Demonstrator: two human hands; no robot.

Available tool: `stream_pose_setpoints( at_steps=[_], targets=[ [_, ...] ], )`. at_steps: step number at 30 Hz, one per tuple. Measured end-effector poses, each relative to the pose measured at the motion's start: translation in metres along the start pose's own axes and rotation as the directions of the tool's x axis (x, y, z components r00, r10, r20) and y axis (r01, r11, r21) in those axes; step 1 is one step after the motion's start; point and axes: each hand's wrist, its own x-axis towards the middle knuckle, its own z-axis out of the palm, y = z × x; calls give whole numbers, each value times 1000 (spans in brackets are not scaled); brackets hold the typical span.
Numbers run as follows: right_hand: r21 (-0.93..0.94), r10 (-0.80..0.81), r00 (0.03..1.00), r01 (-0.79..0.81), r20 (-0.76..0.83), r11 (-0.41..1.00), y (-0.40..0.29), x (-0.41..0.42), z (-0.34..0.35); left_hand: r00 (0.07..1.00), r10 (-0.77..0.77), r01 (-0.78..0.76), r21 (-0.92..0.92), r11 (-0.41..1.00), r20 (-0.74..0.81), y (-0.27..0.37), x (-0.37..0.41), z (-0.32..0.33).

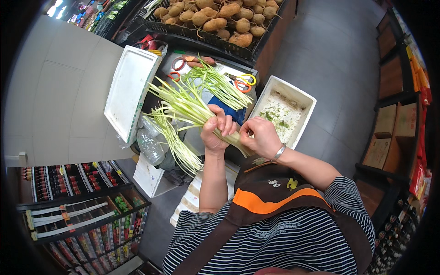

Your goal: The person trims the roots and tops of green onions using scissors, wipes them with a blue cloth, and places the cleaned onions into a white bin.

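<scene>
My left hand (217, 130) is wrapped around a thick bunch of pale green vegetable stalks (185, 106), whose loose ends fan out to the upper left. My right hand (263, 135) has its fingertips pinched at the bunch's lower end; exactly what sits between them is hidden. Beyond the bunch, a pile of thinner green stalks (223, 86) lies on the work surface. Scissors (244, 83) with yellow and orange handles rest beside that pile. More pale stalks (178, 144) droop over the near left side. A white foam box (304, 117) holding leaf scraps (280, 120) stands just past my right hand.
A black crate (202, 39) of brown root vegetables (215, 24) borders the far side. Sweet potatoes (199, 62), a tape roll (178, 64) and a red handle (174, 76) lie nearby. At left are an upright foam piece (129, 89) and a clear plastic bottle (150, 147). Shelves flank both sides.
</scene>
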Motion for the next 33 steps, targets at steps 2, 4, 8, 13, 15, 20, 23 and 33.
stream_pose_setpoints(
  at_steps=[2, 4, 8, 13, 15, 20, 23, 33],
  targets=[
    [180, 181, 968, -212, 174, 961, 2, 6, -4, 1000, -11, 12, -117, 993, 12, 6, 0, -2],
    [240, 248, 931, -314, 269, 919, 7, 11, -9, 999, -35, 39, -202, 979, 25, 10, -1, -1],
    [437, 257, 875, -436, 410, 787, 34, 11, 0, 995, -4, 46, -414, 909, 101, 12, -1, -1],
    [616, 207, 815, -551, 541, 563, 16, 10, -9, 994, 18, 35, -480, 877, 105, 14, -5, -6],
    [632, 128, 815, -528, 565, 568, 3, 11, -7, 997, 18, 18, -437, 899, 79, 18, -7, -6],
    [520, 249, 883, -440, 398, 732, 2, -2, 12, 994, 11, 31, -371, 928, 110, 18, -6, -3],
    [560, 187, 878, -432, 440, 707, 10, -1, 19, 995, 26, 14, -407, 913, 95, 19, -7, 1],
    [299, -370, 501, -824, 783, -481, 0, -41, 52, 977, 133, -188, -379, 906, -166, 26, 10, -17]
  ],
)
